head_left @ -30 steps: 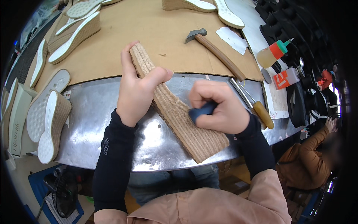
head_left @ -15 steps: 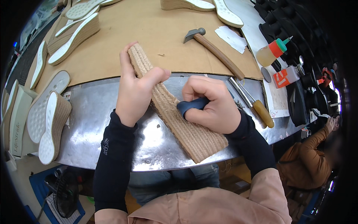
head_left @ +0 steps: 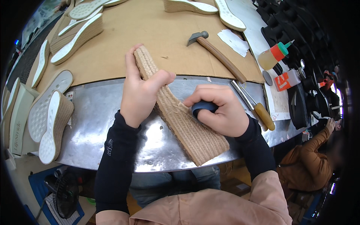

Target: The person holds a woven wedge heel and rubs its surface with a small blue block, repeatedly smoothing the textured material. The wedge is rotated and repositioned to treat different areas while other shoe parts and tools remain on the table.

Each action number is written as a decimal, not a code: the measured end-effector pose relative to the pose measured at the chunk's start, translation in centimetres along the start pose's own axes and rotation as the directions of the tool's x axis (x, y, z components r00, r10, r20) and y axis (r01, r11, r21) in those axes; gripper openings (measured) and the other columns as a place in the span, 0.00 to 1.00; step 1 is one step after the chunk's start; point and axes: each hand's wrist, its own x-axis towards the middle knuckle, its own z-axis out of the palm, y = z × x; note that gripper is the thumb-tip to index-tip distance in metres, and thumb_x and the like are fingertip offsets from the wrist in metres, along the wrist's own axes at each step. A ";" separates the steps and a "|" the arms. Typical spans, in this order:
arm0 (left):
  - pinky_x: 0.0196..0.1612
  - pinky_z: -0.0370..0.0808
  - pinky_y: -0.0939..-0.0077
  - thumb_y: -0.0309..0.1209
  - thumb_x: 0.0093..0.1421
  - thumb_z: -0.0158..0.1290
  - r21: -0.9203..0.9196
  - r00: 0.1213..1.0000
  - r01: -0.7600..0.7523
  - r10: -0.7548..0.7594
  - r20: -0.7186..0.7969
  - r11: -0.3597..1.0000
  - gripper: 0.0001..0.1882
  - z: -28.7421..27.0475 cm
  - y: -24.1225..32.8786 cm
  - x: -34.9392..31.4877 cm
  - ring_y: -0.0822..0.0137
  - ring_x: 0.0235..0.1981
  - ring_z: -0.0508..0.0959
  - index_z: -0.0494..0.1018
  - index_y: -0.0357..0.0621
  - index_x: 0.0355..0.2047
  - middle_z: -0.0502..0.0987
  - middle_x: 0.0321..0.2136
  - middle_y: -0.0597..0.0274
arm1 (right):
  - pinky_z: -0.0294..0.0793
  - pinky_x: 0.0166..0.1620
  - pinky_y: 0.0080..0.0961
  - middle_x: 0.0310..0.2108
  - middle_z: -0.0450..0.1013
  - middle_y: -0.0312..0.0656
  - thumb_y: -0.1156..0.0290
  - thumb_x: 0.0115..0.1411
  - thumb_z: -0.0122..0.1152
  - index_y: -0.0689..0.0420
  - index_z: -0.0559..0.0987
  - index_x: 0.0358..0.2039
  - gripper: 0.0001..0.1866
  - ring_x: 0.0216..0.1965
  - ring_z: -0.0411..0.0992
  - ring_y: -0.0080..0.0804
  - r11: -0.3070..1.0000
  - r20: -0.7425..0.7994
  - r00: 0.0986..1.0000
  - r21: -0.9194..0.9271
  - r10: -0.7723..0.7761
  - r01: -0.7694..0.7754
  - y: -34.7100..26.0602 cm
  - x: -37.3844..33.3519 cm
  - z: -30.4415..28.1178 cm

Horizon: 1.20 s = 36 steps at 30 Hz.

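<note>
A wedge shoe sole covered in braided tan jute (head_left: 183,120) is tilted across the metal worktop, its thick heel end toward me. My left hand (head_left: 144,86) is closed round its thin far end, thumb on the braid. A dark blue object with a rounded edge (head_left: 203,107), perhaps a pad or folded cloth, sits in my right hand (head_left: 223,108). The right fingers are curled tightly about it, at the sole's right edge near mid-length. Its exact kind is hidden by the fingers.
A hammer (head_left: 221,56) lies on the cardboard (head_left: 127,45). To the right are a yellow-handled tool (head_left: 264,116), a squeeze bottle (head_left: 273,55) and an orange-labelled bottle (head_left: 287,80). White-topped wedge soles (head_left: 52,125) stand left and far. A person in brown (head_left: 309,165) sits at right.
My right hand has shifted slightly right with the blue object, whose front edge has drawn back from the middle of the braid. My left hand keeps its hold.
</note>
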 end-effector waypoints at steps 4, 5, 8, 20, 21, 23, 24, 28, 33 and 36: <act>0.34 0.72 0.78 0.25 0.47 0.57 0.042 1.000 0.009 -0.009 -0.006 0.999 0.38 -0.1 -0.1 0.1 0.70 0.29 0.73 0.51 0.36 0.57 0.70 0.30 0.59 | 0.68 0.32 0.22 0.24 0.72 0.42 0.81 0.44 0.56 0.64 0.77 0.30 0.09 0.25 0.70 0.31 0.997 0.003 0.997 -0.002 0.083 -0.083 0.0 -0.1 0.0; 0.33 0.72 0.78 0.25 0.47 0.57 0.026 1.000 0.001 -0.001 -0.006 1.000 0.38 -0.1 -0.1 0.1 0.70 0.29 0.73 0.51 0.36 0.57 0.70 0.30 0.59 | 0.68 0.32 0.22 0.24 0.71 0.42 0.81 0.44 0.56 0.64 0.77 0.30 0.09 0.25 0.70 0.31 0.998 0.032 0.997 -0.004 0.067 -0.067 -0.1 -0.2 0.1; 0.33 0.72 0.78 0.26 0.47 0.57 0.012 1.000 -0.005 0.005 0.001 1.000 0.38 -0.1 -0.3 0.2 0.70 0.29 0.73 0.51 0.36 0.57 0.71 0.30 0.59 | 0.68 0.32 0.21 0.24 0.71 0.41 0.82 0.46 0.55 0.65 0.77 0.30 0.08 0.25 0.69 0.29 1.000 0.039 0.999 -0.004 0.000 0.000 0.1 -0.2 0.0; 0.33 0.72 0.77 0.26 0.46 0.58 0.066 1.000 0.000 0.001 -0.014 0.998 0.38 0.0 -0.4 0.1 0.70 0.29 0.74 0.52 0.36 0.56 0.71 0.29 0.59 | 0.64 0.26 0.22 0.20 0.68 0.39 0.80 0.42 0.62 0.61 0.73 0.22 0.07 0.22 0.66 0.29 0.998 -0.052 0.998 -0.053 0.024 -0.026 -0.2 -0.5 0.2; 0.33 0.72 0.77 0.26 0.46 0.58 0.054 1.000 0.006 -0.006 -0.009 0.999 0.38 0.0 -0.4 0.1 0.70 0.29 0.74 0.52 0.36 0.56 0.71 0.29 0.59 | 0.63 0.26 0.21 0.20 0.68 0.38 0.80 0.40 0.63 0.61 0.72 0.21 0.08 0.21 0.66 0.29 0.993 -0.035 0.996 -0.090 0.077 -0.080 -0.2 -0.5 0.3; 0.33 0.72 0.77 0.25 0.46 0.58 0.050 1.000 0.014 -0.014 -0.005 0.999 0.38 0.0 -0.3 0.1 0.70 0.28 0.74 0.52 0.36 0.56 0.72 0.29 0.58 | 0.63 0.26 0.22 0.19 0.67 0.39 0.80 0.39 0.63 0.60 0.69 0.19 0.10 0.21 0.66 0.29 0.997 -0.033 0.998 -0.058 0.051 -0.053 -0.2 -0.5 0.2; 0.33 0.72 0.78 0.25 0.46 0.58 0.060 1.000 0.018 -0.018 -0.007 0.998 0.38 -0.1 -0.3 0.1 0.70 0.28 0.74 0.52 0.36 0.56 0.72 0.29 0.58 | 0.63 0.26 0.22 0.19 0.66 0.39 0.80 0.39 0.63 0.60 0.68 0.19 0.11 0.21 0.66 0.30 1.000 -0.058 0.998 -0.029 -0.001 0.000 -0.2 -0.5 0.3; 0.33 0.73 0.78 0.26 0.46 0.58 0.065 1.000 -0.011 0.012 -0.014 0.998 0.38 0.0 -0.3 0.1 0.70 0.28 0.74 0.52 0.35 0.56 0.72 0.29 0.58 | 0.63 0.26 0.23 0.18 0.65 0.39 0.80 0.37 0.63 0.60 0.68 0.19 0.11 0.21 0.66 0.31 0.990 -0.080 0.996 -0.138 -0.031 0.020 -0.2 -0.5 0.3; 0.34 0.73 0.77 0.27 0.46 0.58 0.066 1.000 0.010 -0.009 -0.013 0.998 0.39 0.1 -0.4 0.1 0.69 0.29 0.74 0.52 0.35 0.56 0.71 0.30 0.58 | 0.64 0.26 0.24 0.18 0.65 0.40 0.80 0.37 0.62 0.60 0.68 0.20 0.11 0.21 0.66 0.33 0.994 -0.014 0.999 -0.095 0.047 -0.048 -0.3 -0.4 0.6; 0.34 0.72 0.77 0.27 0.46 0.58 0.070 1.000 0.005 -0.004 -0.010 0.998 0.39 0.0 -0.5 0.1 0.69 0.29 0.74 0.52 0.35 0.56 0.71 0.30 0.57 | 0.63 0.26 0.23 0.18 0.64 0.39 0.80 0.37 0.61 0.60 0.68 0.20 0.11 0.20 0.65 0.32 0.990 -0.098 0.993 -0.136 -0.062 0.049 -0.5 -0.1 0.6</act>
